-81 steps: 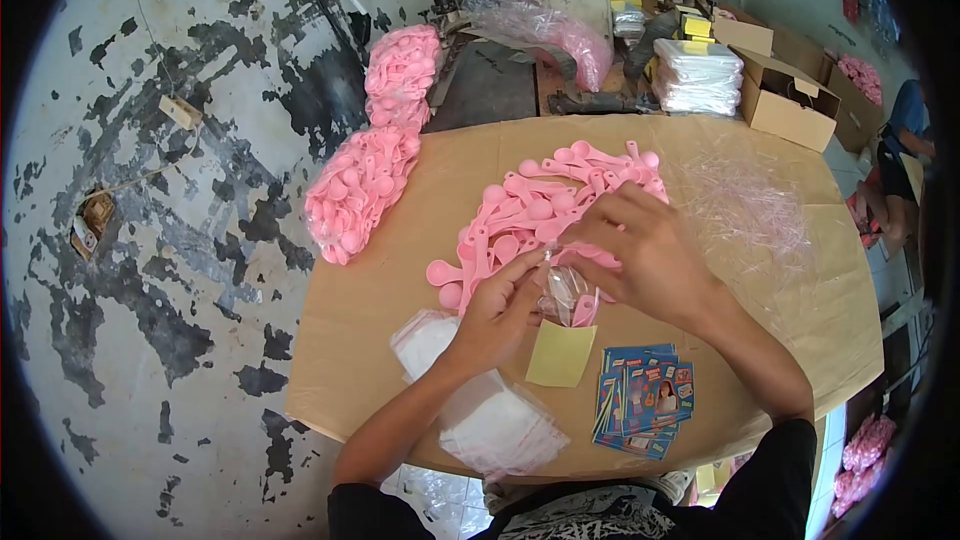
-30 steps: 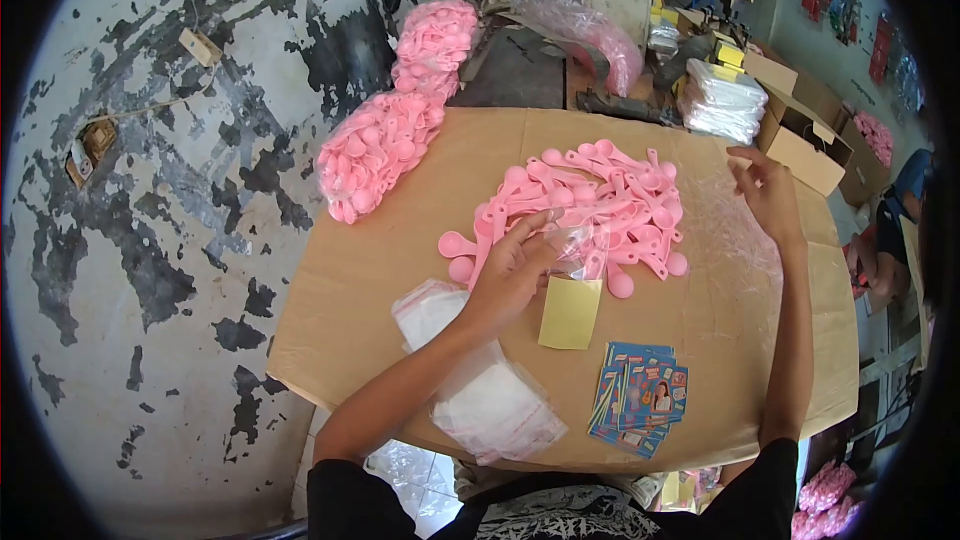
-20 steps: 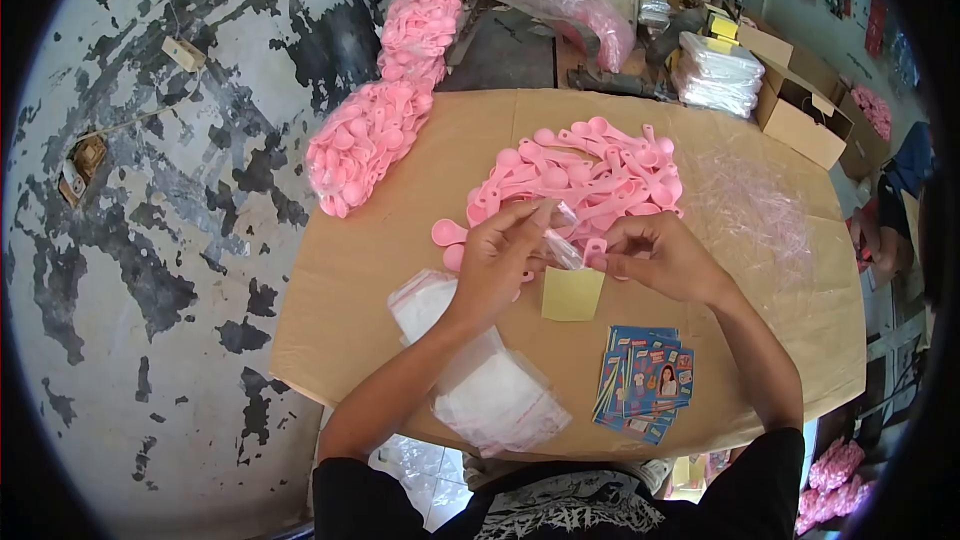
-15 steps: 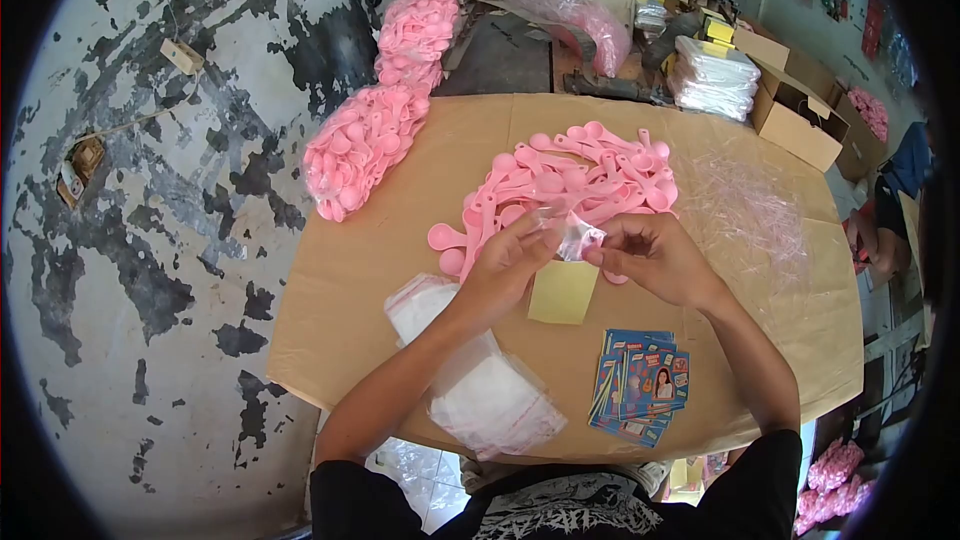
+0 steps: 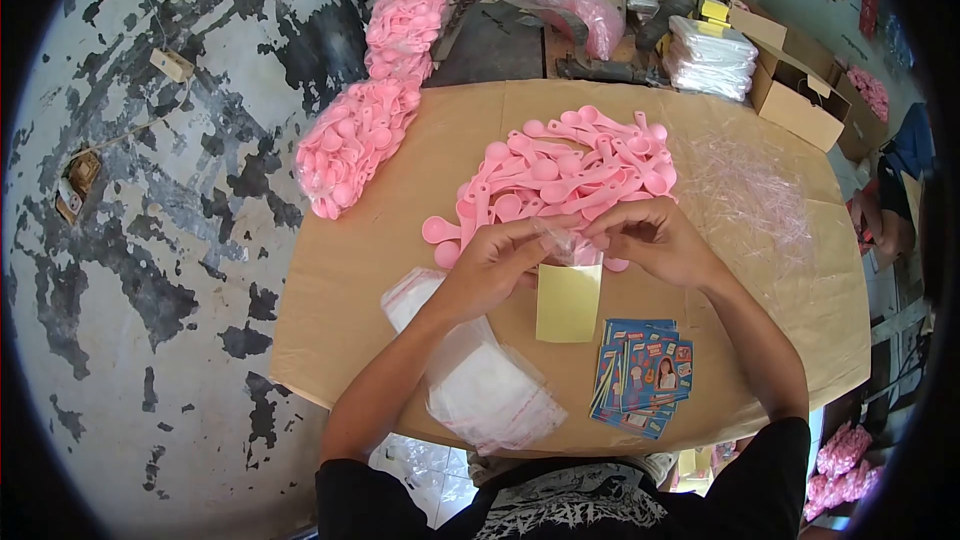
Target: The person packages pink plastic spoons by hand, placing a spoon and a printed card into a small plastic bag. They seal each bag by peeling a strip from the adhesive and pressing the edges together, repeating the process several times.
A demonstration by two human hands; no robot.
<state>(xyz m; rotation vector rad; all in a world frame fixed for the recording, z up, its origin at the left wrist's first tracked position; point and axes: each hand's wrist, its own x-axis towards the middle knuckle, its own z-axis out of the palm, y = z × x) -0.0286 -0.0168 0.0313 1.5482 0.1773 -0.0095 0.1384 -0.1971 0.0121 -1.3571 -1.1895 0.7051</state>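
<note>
Between both hands hangs a small clear plastic bag (image 5: pixel 573 247), with a plain yellow card (image 5: pixel 568 305) showing below their fingers. My left hand (image 5: pixel 497 258) pinches the bag's top on one side; my right hand (image 5: pixel 655 240) pinches the other side near the opening. Just beyond the fingers lies a heap of pink plastic scoops (image 5: pixel 560 168). Nearer my body, a stack of clear bags (image 5: pixel 490 390) is partly under my left forearm. A loose pile of blue printed cards (image 5: pixel 645 375) rests to its right.
Brown paper covers the table (image 5: pixel 350 340). Large bags of pink scoops (image 5: pixel 360 140) stand at its far left edge. Thin plastic strips (image 5: pixel 755 190) are scattered at right. Behind are stacked clear packs (image 5: pixel 710 60) and a cardboard box (image 5: pixel 800 100). Another person's hand (image 5: pixel 880 225) shows at far right.
The yellow card hangs more upright and shows more of its length below my fingers. Both hands have stayed on the bag and shifted slightly upward in view.
</note>
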